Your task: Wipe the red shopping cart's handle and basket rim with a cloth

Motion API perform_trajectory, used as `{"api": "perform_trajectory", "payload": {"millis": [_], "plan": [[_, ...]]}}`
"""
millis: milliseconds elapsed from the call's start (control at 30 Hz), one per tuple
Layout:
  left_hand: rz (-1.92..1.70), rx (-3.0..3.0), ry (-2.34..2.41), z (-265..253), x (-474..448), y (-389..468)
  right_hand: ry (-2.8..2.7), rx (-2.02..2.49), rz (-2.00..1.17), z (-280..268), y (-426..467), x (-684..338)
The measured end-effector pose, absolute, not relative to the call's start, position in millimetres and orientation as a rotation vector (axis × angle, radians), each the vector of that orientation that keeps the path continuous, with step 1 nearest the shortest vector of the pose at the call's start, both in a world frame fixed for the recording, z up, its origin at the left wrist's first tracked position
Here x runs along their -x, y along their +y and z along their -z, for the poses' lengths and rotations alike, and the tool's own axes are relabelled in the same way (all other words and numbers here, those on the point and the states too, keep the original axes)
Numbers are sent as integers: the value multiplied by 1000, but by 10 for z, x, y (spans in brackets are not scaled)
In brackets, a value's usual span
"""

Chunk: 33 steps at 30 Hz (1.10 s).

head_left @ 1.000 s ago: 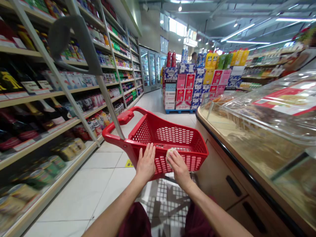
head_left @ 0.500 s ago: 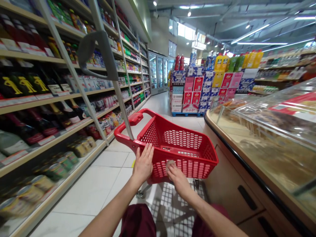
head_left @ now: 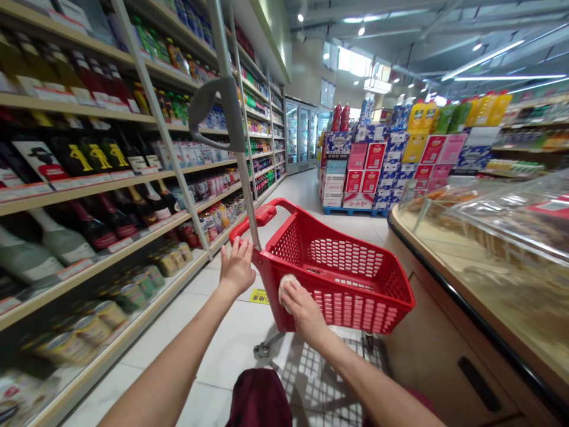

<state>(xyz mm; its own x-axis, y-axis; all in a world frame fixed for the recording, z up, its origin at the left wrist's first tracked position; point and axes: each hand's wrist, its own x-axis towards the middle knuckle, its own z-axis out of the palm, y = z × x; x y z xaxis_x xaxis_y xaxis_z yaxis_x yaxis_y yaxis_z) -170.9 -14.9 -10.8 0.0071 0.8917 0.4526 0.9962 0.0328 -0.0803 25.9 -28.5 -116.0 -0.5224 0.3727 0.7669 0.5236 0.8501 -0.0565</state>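
We have shifted our left hand [head_left: 237, 270] left, fingers spread at the handle [head_left: 239, 230], while our right hand [head_left: 307, 314] clasps a pale cloth [head_left: 285, 290] against the red cart's [head_left: 338, 284] near side, left of the counter [head_left: 444, 332].

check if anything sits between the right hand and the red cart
Only the pale wad under the right hand, held against the near side of the red cart; nothing else visible stands between.

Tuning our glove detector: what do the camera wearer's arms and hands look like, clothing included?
Left hand and right hand: bare, no gloves or rings visible. Left forearm and right forearm: uncovered, no sleeves, watch or bracelet in view. Dark maroon cloth legwear shows below.
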Motion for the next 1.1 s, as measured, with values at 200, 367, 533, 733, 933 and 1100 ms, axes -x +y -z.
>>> {"api": "perform_trajectory", "payload": {"millis": [200,367,533,733,933,1100], "plan": [[325,1947,-1862,159,1715,-203,-2207,654,245,987,-126,242],[397,1956,-1814,197,1732,-293,-2324,582,212,1219,-269,73],[622,1848,-1752,281,1497,-418,-2115,728,241,1095,-289,-323],[493,2139,-1541,443,1054,-420,-2183,763,232,1433,-412,-774],[374,2130,-1654,495,867,-315,-2047,896,321,1461,-377,-1154],[353,2098,-1619,478,844,-322,-2150,1000,276,1654,-519,-1363]]}}
